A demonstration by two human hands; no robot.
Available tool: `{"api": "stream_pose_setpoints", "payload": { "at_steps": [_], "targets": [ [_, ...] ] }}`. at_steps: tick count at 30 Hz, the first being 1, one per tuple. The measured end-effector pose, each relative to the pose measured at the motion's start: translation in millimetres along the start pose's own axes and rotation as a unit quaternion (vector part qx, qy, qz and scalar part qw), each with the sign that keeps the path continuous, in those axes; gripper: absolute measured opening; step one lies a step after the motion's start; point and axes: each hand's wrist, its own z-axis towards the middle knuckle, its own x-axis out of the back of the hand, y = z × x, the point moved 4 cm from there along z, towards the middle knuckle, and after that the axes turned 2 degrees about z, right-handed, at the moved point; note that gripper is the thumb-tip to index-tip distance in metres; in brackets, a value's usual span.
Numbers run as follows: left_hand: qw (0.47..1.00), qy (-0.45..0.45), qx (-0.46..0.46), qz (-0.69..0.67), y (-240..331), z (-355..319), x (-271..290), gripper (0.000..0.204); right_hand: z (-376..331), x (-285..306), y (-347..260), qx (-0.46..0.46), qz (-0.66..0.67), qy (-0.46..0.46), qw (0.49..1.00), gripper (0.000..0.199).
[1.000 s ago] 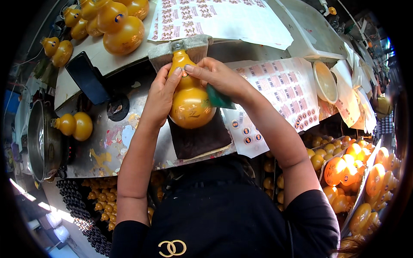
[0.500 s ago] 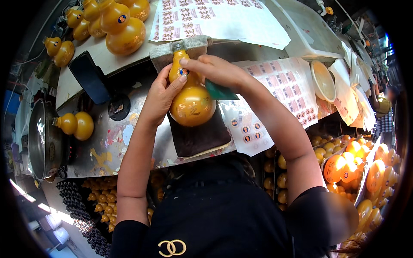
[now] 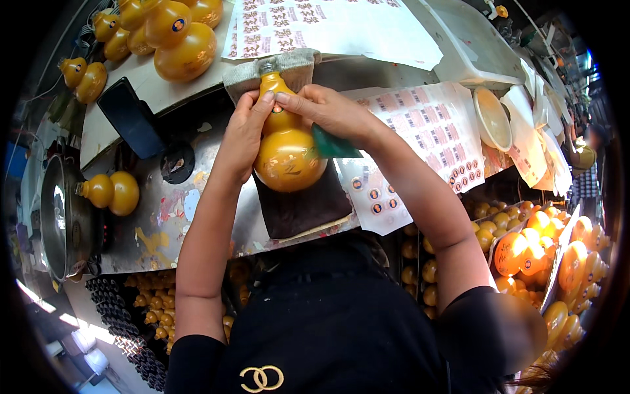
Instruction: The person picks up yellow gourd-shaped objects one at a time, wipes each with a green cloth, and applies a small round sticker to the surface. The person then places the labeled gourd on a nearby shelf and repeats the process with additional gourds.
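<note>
A glossy yellow gourd-shaped bottle [image 3: 289,164] lies tilted in front of me, its glass-like mouth resting on a folded grey cloth [image 3: 298,65]. My left hand [image 3: 246,134] is wrapped round the left side of its upper bulb. From the right, my right hand [image 3: 335,115] steadies the same bulb, with a flat green scraper [image 3: 336,144] tucked in its fingers. Both thumbs press close together just above a small round dark-blue and orange sticker [image 3: 277,109], partly hiding it. Beneath the bottle is a dark pad [image 3: 295,213].
Sticker sheets [image 3: 426,125] lie to the right, beside a shallow bowl [image 3: 492,121]. A printed sheet [image 3: 341,29] and more gourd bottles [image 3: 184,49] are at the back. Left stand a phone [image 3: 128,118], a metal pan [image 3: 62,217] and one gourd bottle [image 3: 111,192].
My left thumb has moved up from the sticker's lower edge to meet my right thumb above it. The bottle remains in nearly the same place.
</note>
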Motion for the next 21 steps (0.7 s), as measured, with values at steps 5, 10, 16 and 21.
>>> {"api": "stream_pose_setpoints", "payload": {
  "at_steps": [5,10,16,21],
  "targets": [
    [1.0,0.004,-0.015,-0.014,-4.7,0.4,2.1,0.037,-5.2,-3.0,-2.5,-0.005,0.084,-0.02,0.996,0.054],
    [1.0,0.001,-0.017,-0.007,-2.8,-0.6,1.7,0.038,-2.2,-4.1,5.0,0.017,0.145,-0.033,0.989,0.053],
    [0.995,-0.039,0.036,-0.081,-3.8,-3.8,7.7,0.046,-10.4,2.7,25.7,-0.111,0.356,-0.033,0.927,0.045],
    [0.998,-0.032,-0.018,0.05,-1.3,-13.2,1.8,0.053,-33.2,21.8,-3.6,0.044,0.498,-0.006,0.866,0.024]
  ]
}}
